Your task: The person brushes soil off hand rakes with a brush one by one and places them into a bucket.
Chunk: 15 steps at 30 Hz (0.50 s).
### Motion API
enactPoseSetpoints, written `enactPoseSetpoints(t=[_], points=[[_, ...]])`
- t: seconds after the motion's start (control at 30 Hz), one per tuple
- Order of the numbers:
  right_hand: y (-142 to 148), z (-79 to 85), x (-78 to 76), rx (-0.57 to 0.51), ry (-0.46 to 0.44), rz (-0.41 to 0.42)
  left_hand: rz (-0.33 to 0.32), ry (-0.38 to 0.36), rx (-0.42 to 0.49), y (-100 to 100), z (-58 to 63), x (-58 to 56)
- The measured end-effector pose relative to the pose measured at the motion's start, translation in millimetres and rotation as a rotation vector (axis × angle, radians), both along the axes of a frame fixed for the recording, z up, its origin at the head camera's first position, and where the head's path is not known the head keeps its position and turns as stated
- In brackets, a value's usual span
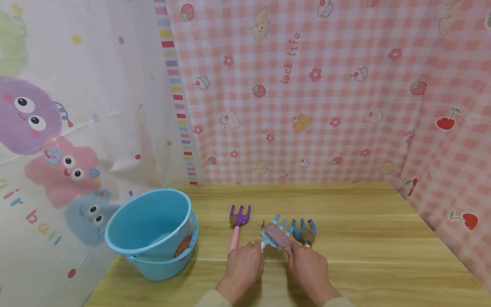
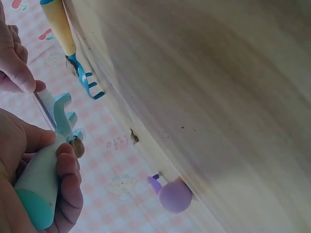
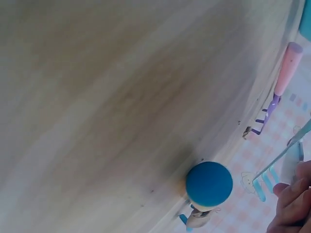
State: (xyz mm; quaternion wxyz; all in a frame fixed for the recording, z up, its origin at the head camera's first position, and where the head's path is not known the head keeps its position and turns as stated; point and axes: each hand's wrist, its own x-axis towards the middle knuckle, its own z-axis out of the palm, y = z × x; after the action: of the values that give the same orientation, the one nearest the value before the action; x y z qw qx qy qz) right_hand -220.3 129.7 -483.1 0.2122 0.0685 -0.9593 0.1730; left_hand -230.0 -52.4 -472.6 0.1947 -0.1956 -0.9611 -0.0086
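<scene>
In the head view my left hand [image 1: 244, 266] grips the white handle of a small light-blue hand rake [image 1: 271, 242] with a tined head; the left wrist view shows fingers curled round that handle [image 2: 41, 174]. My right hand [image 1: 310, 266] pinches one end of a flat, oblong pinkish-grey pad [image 1: 278, 234]. The pad lies across the rake's head, covering part of it. Something small and brown clings to the rake near its neck. To the left rests a purple rake [image 1: 239, 219] with a pink handle. A darker blue rake [image 1: 310, 226] lies beyond the right hand. Both carry brown patches.
A light-blue bucket [image 1: 161, 268] with its handle hanging down stands at the left of the wooden table [image 1: 368, 221]. Small brown specks dot the tabletop. Printed cloths [image 1: 291, 102] hang behind and at both sides.
</scene>
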Motion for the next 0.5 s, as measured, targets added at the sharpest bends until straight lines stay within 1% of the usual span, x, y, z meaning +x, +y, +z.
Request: enactPoseSetpoints(t=[0.17, 0.23, 0.3, 0.4, 0.5], points=[[7, -1.0, -1.2, 0.006, -0.033, -0.029, -0.008, 0.006, -0.001, 0, -2.2, 1.3], [10, -0.1, -1.0, -0.014, -0.053, -0.044, -0.008, 0.003, -0.01, 0, -2.8, 1.4], [12, 1.9, -0.3, -0.046, -0.05, -0.048, -0.008, -0.002, -0.013, 0, -3.5, 1.2], [8, 5.3, 0.2, -0.09, -0.021, -0.009, -0.008, 0.004, -0.01, 0, -3.2, -0.1], [1, 5.5, 1.3, -0.102, -0.026, 0.035, -0.002, 0.019, -0.011, 0, -1.8, -1.4]])
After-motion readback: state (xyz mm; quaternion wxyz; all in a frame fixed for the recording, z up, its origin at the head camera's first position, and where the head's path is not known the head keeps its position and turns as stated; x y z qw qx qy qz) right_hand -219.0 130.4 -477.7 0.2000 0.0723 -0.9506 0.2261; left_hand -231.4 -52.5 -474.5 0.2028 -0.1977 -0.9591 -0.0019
